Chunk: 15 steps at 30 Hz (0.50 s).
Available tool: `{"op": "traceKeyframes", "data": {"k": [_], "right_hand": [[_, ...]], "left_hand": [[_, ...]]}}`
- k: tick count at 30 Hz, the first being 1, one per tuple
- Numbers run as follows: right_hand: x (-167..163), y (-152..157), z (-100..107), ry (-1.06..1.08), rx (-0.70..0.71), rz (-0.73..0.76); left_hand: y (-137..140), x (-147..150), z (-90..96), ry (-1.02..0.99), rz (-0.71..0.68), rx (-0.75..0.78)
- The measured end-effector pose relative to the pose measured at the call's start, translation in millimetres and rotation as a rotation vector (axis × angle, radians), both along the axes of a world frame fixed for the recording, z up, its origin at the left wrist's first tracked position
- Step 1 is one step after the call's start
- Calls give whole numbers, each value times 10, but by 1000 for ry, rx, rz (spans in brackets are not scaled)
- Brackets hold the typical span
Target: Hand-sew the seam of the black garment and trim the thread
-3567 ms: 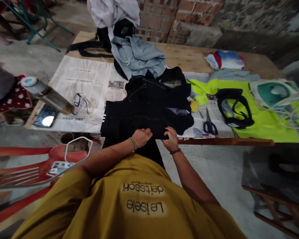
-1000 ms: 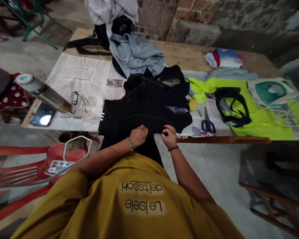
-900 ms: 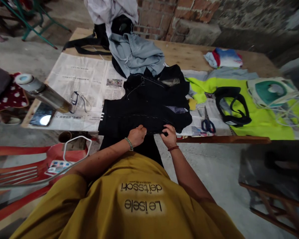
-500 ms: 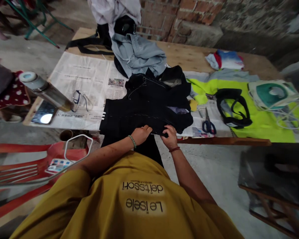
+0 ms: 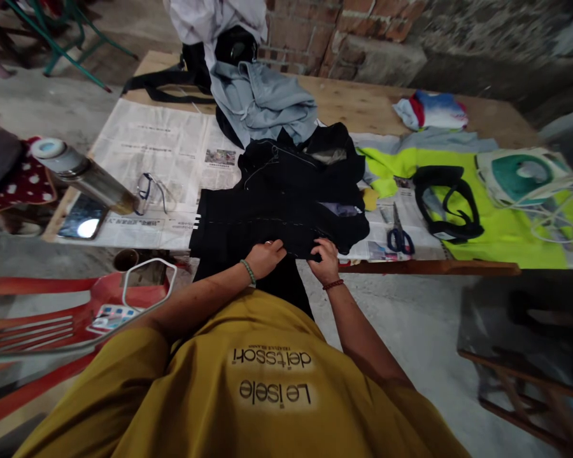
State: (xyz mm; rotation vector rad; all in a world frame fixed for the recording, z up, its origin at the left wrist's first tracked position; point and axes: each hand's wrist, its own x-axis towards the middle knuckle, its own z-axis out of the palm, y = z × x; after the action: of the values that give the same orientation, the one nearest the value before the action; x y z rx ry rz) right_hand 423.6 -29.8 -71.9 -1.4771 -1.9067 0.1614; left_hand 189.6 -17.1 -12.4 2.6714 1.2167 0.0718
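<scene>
A black garment [image 5: 262, 210] with white stripes at its left end and pale stitching along it lies at the table's front edge. My left hand [image 5: 266, 257] has its fingers closed on the near edge of that garment. A short way to the right, my right hand [image 5: 325, 261] pinches the same edge, with a bit of black cloth between thumb and fingers. The edge runs between the two hands. Scissors [image 5: 398, 236] with dark handles lie to the right of the garment, on newspaper.
Newspaper [image 5: 157, 140] covers the left of the table, holding eyeglasses [image 5: 148, 191], a bottle [image 5: 86, 175] and a phone [image 5: 82, 217]. Grey clothing [image 5: 267, 102] is piled behind. On the right are a black strap [image 5: 446, 203], neon-yellow cloth [image 5: 510, 245] and an iron [image 5: 523, 175]. A red chair [image 5: 105, 289] stands at left.
My left hand has shifted slightly left along the garment's near edge. My right hand stays in almost the same place. The whole view has moved very slightly.
</scene>
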Motion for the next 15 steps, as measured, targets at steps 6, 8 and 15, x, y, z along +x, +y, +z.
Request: {"op": "traceKeyframes", "data": {"k": [6,8,15], "right_hand": [[-3,-2,7,8,-23,-13],[-7,-3,13,12,-25,-14],[-10,-3,21,-4,-12,-10]], "left_hand": [[-13,-42,-36,-141,235,-120],[-11,-43,-33,-168,252,-147],[-3,60,-23,-99,232,-128]]}}
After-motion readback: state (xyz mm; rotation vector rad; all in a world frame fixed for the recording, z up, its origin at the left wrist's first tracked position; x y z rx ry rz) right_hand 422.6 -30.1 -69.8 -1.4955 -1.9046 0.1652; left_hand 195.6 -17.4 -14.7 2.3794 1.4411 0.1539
